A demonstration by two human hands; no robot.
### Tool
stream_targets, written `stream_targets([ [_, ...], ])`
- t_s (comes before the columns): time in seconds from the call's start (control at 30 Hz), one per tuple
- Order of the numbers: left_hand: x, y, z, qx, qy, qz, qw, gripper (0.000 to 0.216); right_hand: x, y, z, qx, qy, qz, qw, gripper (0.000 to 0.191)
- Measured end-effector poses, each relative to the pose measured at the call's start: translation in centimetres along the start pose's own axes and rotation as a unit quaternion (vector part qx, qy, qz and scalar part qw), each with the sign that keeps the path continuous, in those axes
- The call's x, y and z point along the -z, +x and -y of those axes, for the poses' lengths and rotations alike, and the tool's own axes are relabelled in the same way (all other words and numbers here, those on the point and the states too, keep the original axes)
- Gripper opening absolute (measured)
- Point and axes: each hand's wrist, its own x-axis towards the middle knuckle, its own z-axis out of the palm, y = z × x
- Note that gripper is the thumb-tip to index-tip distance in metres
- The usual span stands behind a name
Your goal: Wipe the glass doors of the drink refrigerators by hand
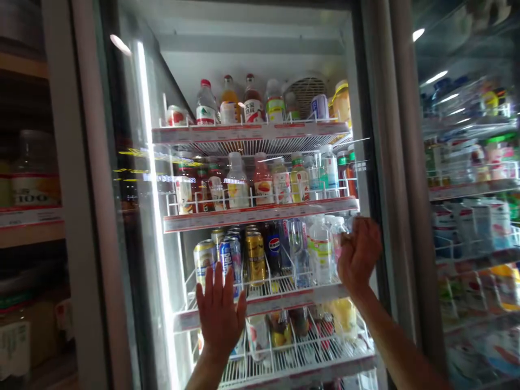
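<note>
A glass cooler door stands in front of me, with light reflections across it. My left hand is raised with its fingers stretched out and the palm toward the glass, in front of the third shelf. I cannot tell whether it touches the pane. Higher up at the right side of the door, my right hand is closed in a fist. What it holds, if anything, is hidden. Behind the glass near my left hand are a gold can and a blue can. Clear bottles stand behind the glass beside my right hand.
Several wire shelves with red price strips hold bottles and cans. A bright light strip runs down the left inside edge. A metal door frame divides this cooler from another stocked one at right. Dark shelves with goods stand at left.
</note>
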Motion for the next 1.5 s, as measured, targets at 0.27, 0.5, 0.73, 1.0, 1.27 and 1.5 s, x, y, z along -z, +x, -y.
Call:
stream_targets([
  [0.27,0.2,0.2,-0.1,-0.005,-0.012,-0.007,1.0,0.066,-0.1,-0.9,2.8,0.146,0.044,0.135,0.979,0.055],
  [0.5,0.3,0.2,0.3,-0.017,-0.017,-0.015,1.0,0.066,-0.7,-1.0,4.5,0.143,0.052,0.136,0.979,0.056],
  [0.73,0.2,0.1,0.3,-0.014,-0.014,0.001,1.0,0.068,-1.1,-0.5,4.9,0.066,0.019,0.065,0.996,0.054],
  [1.0,0.6,0.0,0.2,-0.019,-0.006,0.001,1.0,0.068,-1.1,-1.5,6.3,0.166,0.059,0.154,0.972,0.055],
  [1.27,0.6,3.1,1.0,0.022,0.01,-0.02,1.0,0.068,-1.7,-0.4,7.5,0.193,0.072,0.164,0.965,0.055],
  [1.5,0.1,4.0,1.3,0.019,0.034,-0.018,0.999,0.066,-2.3,2.8,4.4,0.026,-0.004,0.033,0.999,0.051],
])
